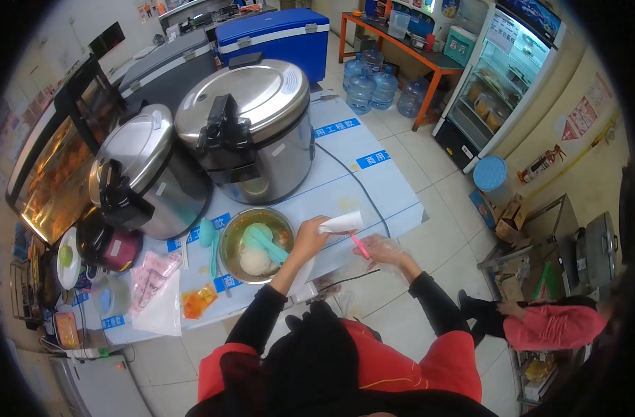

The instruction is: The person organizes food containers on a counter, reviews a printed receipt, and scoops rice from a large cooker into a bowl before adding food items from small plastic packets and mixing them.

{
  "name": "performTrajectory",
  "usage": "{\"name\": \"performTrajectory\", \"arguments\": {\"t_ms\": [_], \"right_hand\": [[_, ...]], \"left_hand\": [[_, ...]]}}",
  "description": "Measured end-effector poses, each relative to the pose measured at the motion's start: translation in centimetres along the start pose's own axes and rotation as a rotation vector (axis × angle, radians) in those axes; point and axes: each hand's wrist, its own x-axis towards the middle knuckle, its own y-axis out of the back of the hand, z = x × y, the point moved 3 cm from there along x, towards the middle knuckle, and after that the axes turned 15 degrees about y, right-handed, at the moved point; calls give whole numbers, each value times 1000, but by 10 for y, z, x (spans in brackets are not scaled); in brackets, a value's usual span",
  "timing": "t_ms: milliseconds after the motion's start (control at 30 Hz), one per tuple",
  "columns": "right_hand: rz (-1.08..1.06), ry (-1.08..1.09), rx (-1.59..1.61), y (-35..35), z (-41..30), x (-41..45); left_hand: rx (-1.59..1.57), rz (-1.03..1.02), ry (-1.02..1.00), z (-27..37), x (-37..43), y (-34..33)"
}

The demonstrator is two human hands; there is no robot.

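Observation:
My left hand [311,237] grips a rolled piece of white paper [343,223] above the table's front edge. To its right, my right hand [384,249], in a clear plastic glove, pinches a slim pink object [360,246] close under the paper; what it is cannot be told. Left of my left hand stands a metal bowl [228,260] with reddish bits on its inner wall. Inside it lie a turquoise rice paddle [268,244] and a rounded white mass [255,261]. A second turquoise utensil [212,250] rests beside the bowl.
Two large steel rice cookers [283,151] [166,182] stand behind the bowl. A dark cord [359,180] crosses the table covering [338,172]. At front left lie an orange packet [198,301] and plastic sheets [158,297]. A person in red [552,326] sits at right.

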Motion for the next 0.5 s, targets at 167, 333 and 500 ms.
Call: {"name": "performTrajectory", "arguments": {"t_ms": [167,333,500], "right_hand": [[-326,568,-673,33,53,59],[200,-17,-1146,33,96,111],[-185,-85,-1214,10,76,124]], "left_hand": [[-41,115,-10,-2,-4,11],[-67,298,-42,14,-39,58],[93,465,12,25,-95,114]]}}
